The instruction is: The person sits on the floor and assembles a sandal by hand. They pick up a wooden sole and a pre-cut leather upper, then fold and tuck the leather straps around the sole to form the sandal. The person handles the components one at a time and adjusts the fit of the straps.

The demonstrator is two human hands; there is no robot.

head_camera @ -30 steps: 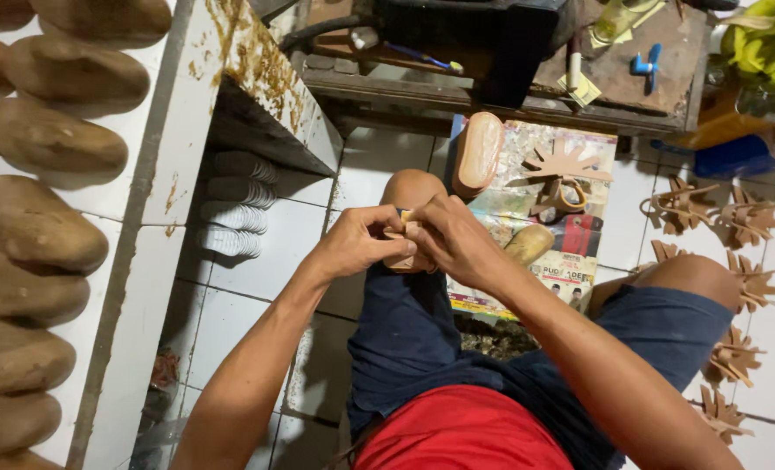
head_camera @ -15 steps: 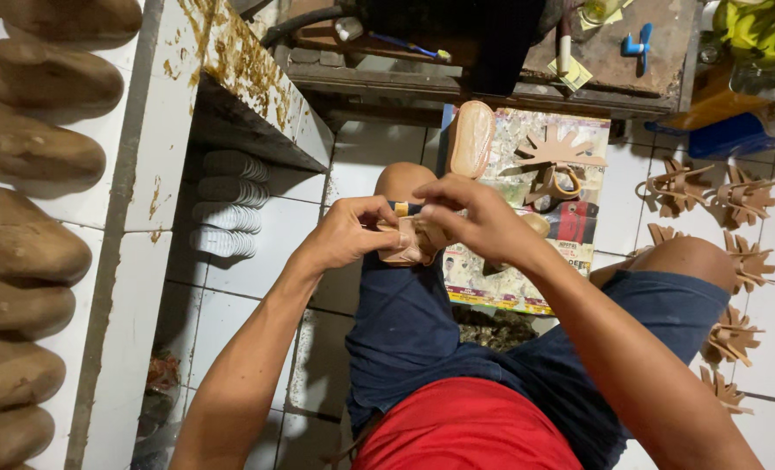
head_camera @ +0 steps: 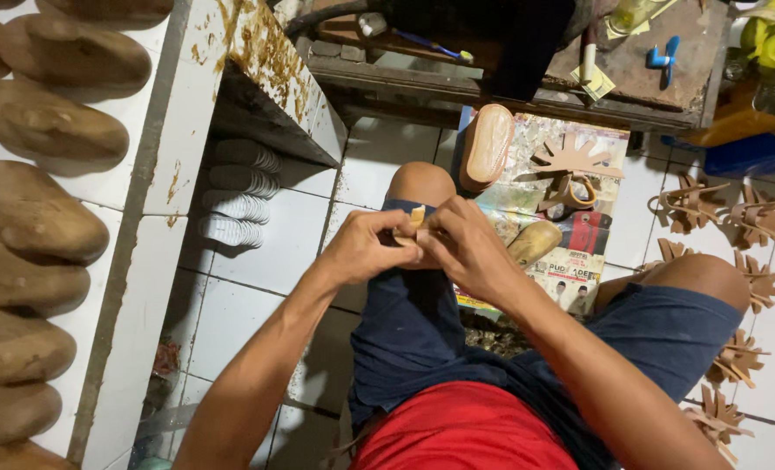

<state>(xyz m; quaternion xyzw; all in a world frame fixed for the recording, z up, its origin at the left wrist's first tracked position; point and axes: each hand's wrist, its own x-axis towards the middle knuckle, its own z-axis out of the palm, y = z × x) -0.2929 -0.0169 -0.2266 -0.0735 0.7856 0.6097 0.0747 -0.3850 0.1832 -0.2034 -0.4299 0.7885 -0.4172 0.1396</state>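
I sit on a white tiled floor in dark blue shorts and a red shirt. My left hand [head_camera: 372, 245] and my right hand [head_camera: 462, 244] meet over my left knee and pinch a small tan strip piece [head_camera: 416, 218] between their fingertips. Most of the piece is hidden by my fingers. Just beyond my hands a printed paper sheet [head_camera: 579, 261] lies on the floor, with a tan sole [head_camera: 487, 146], a fan-shaped tan cutout [head_camera: 575, 157] and a yellowish shoe form [head_camera: 534, 240] on it.
Brown shoe forms [head_camera: 43, 130] line a white tiled counter [head_camera: 157, 174] at left. Pale soles [head_camera: 235, 193] are stacked beneath it. Several tan strap assemblies [head_camera: 736, 222] lie on the floor at right. A cluttered low wooden bench [head_camera: 527, 87] stands ahead.
My hands stay joined on the small piece over the knee, fingers shifting slightly. The view has tilted a little, so the bench and the paper sit higher in the frame.
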